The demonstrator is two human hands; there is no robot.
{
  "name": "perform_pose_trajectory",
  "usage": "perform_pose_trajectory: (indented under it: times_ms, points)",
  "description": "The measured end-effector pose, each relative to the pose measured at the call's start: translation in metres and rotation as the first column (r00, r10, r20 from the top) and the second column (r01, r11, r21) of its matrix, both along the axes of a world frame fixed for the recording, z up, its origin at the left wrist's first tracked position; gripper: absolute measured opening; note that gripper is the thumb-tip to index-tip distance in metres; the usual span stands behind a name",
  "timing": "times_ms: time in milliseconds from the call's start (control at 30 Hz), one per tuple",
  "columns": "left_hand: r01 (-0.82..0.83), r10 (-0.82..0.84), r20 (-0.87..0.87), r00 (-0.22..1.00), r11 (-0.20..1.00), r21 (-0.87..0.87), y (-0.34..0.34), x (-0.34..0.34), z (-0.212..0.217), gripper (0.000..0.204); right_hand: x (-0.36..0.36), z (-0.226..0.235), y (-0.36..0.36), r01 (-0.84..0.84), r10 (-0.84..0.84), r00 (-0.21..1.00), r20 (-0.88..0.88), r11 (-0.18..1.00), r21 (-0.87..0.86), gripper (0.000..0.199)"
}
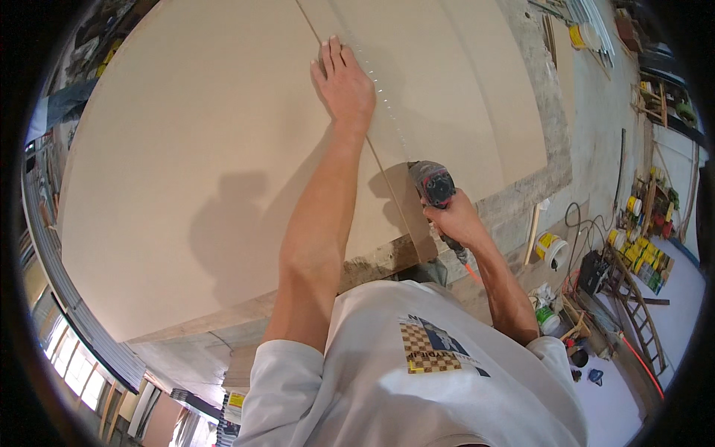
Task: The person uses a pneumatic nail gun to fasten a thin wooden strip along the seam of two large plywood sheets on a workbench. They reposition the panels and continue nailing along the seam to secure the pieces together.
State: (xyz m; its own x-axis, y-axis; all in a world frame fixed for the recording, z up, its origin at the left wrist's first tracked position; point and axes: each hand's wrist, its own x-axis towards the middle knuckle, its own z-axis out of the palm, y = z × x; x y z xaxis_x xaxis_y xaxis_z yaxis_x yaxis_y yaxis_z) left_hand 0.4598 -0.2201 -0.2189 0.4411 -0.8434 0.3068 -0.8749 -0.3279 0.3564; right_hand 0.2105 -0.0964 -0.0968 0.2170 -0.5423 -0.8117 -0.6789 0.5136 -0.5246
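Observation:
My left hand lies flat near the far side of a large beige board, fingers stretched out beside a narrow dark seam. In my right hand is the handle of a black-and-red nail gun, with an orange hose at its lower end. The gun's head stands over a strip of board right of the seam, close to the near edge. Its nose is hidden beneath the head. A dotted row of small bright marks runs along the strip between the hands.
The board rests on a larger, stained work surface. To the right are a white-and-yellow bucket, dark looped cords, a wooden ladder and stacked yellow containers. Long metal sheets line the left side.

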Motion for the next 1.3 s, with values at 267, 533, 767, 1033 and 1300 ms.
perform_pose_trajectory:
  times_ms: [267,533,767,1033,1300]
  points:
    - [0.001,-0.001,-0.012,1.000,1.000,-0.016,0.000,0.001,-0.002,0.041,-0.004,0.005,0.006,0.004,-0.004,1.000,-0.005,1.000,0.012,0.028]
    - [0.010,-0.010,-0.021,1.000,1.000,-0.017,-0.001,0.002,-0.003,0.039,-0.015,-0.002,0.012,-0.069,0.067,0.997,-0.027,0.995,-0.068,0.032]
    - [0.014,-0.014,0.003,1.000,0.999,-0.048,-0.002,0.002,-0.004,0.036,-0.018,0.001,0.024,-0.019,0.020,1.000,0.004,0.997,-0.071,0.036]
    - [0.000,0.002,0.028,1.000,0.998,-0.055,-0.001,0.001,-0.006,0.036,-0.024,0.011,0.032,-0.042,0.042,0.999,0.009,0.996,-0.075,0.040]
    - [0.001,0.001,0.044,0.999,0.998,-0.064,-0.002,0.000,-0.006,0.038,-0.031,0.015,0.031,-0.059,0.059,0.998,-0.012,0.998,-0.020,0.040]
